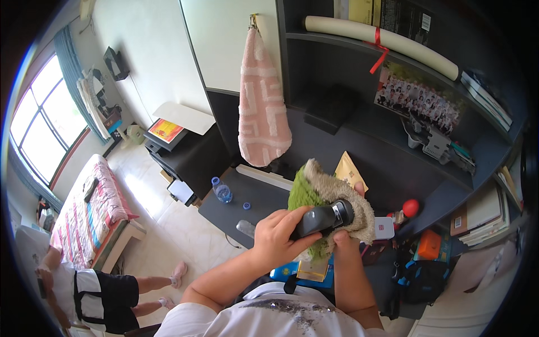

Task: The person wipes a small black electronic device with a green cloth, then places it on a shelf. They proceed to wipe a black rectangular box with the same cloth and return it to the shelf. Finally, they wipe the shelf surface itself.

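My left hand [273,231] grips a black handheld object [316,220], perhaps a bottle or small device, by its near end. The object's round far end rests against a green and beige plush cloth [305,189]. Bunched around my right hand [343,241], the cloth covers most of its fingers; the thumb and one fingertip show. Below both hands a tan box [312,270] lies over a blue packet [283,271] on the dark desk [223,212]. A yellow paper packet [350,170] leans behind the cloth, and a white device [384,228] is to its right.
A water bottle [222,191], a blue cap [246,206] and a clear plastic item [245,228] are left on the desk. A pink towel [263,105] hangs behind. A black bag [423,282] sits right. Another person [113,292] stands at left near a bed [90,215].
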Available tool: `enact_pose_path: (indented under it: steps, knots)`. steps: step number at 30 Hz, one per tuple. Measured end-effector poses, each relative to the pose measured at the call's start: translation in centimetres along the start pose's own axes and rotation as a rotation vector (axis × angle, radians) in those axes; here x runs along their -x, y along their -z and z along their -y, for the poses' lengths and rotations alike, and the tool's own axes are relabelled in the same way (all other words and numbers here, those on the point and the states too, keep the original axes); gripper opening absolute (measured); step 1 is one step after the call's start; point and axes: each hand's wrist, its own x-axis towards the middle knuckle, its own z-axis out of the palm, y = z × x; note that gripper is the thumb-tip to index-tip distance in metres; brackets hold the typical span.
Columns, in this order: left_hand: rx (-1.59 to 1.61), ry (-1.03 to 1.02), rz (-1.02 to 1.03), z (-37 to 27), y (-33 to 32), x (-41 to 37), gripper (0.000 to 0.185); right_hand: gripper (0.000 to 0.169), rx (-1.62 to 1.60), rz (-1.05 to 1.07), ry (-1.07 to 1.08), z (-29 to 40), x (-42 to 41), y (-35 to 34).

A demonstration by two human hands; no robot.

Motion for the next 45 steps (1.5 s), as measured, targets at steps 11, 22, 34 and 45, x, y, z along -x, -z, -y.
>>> enact_pose_path:
  steps: [11, 22, 34, 45]
  knots:
    - [0.687, 0.47, -0.008, 1.7, -2.1, 2.1, 0.033, 0.049, 0.025, -0.194, -0.131, -0.9, -0.6, -2.2]
    - [0.962, 0.687, -0.055, 0.9, -2.3, 1.6, 0.032, 0.056, -0.052, -0.332, -0.128, -3.1, 0.1, -0.8]
    - [1.542, 0.991, -0.331, 2.1, -1.1, 0.3, 0.027, 0.053, -0.439, -0.347, -0.408, -0.6, -0.9, 1.0]
    - [1.867, 0.905, -0.262, 2.8, -1.3, -0.6, 0.041, 0.065, -0.48, -0.244, -0.191, -0.7, -0.5, -0.3]
